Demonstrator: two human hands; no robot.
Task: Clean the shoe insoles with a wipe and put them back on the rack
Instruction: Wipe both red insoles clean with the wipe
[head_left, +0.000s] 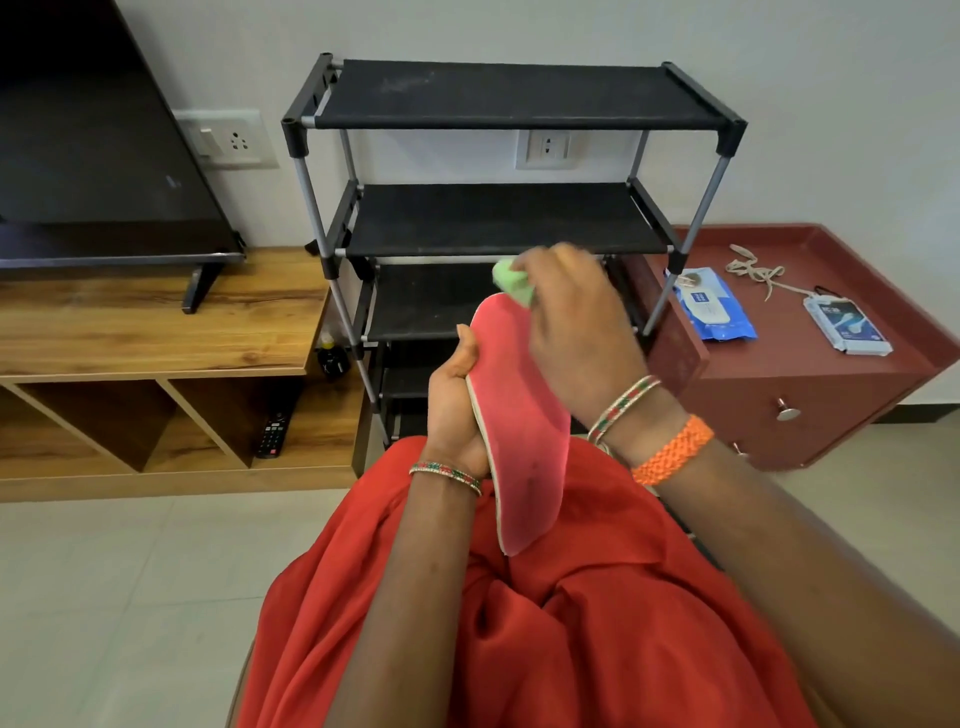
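Red cabinet (810, 395) top: blue wipes pack (714, 306), white packet (847, 327), beige cord (756, 273). Black rack (498, 218) shelves bare.

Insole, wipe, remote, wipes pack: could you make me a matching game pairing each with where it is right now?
Things:
1. pink insole
2. green wipe
3. remote control
4. blue wipes pack

Places:
A. on the red cabinet
B. in a cubby of the wooden TV unit
C. gripped by the left hand
D. pinched in the right hand

Pairs: 1-C, 2-D, 3-B, 4-A

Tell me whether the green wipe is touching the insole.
Touching. The head view shows the wipe, gripped by the right hand, pressed on the insole tip.
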